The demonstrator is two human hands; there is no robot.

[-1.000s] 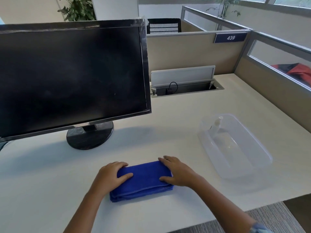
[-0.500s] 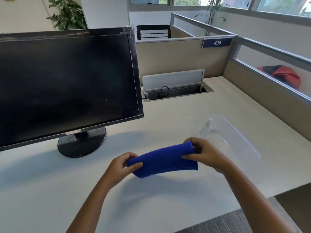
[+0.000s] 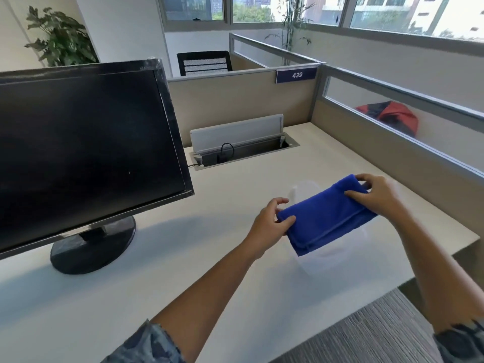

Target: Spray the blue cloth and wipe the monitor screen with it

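Note:
A folded blue cloth (image 3: pixel 327 216) hangs in the air above the right part of the desk, tilted with its right end higher. My left hand (image 3: pixel 269 221) grips its lower left end and my right hand (image 3: pixel 374 195) grips its upper right end. The black monitor (image 3: pixel 78 148) stands at the left on a round black foot, its screen dark. A clear plastic tub (image 3: pixel 301 188) lies on the desk under the cloth and is mostly hidden by it. The spray bottle in the tub is hidden.
The pale desk (image 3: pixel 183 284) ends in a front edge at the lower right, above grey carpet (image 3: pixel 366 336). An open cable tray (image 3: pixel 241 150) with a raised white lid sits at the back. Beige partition walls (image 3: pixel 235 100) close the back and right sides.
Both hands lifted the blue cloth off the desk and carried it up and to the right, over the clear tub. The view tilted upward.

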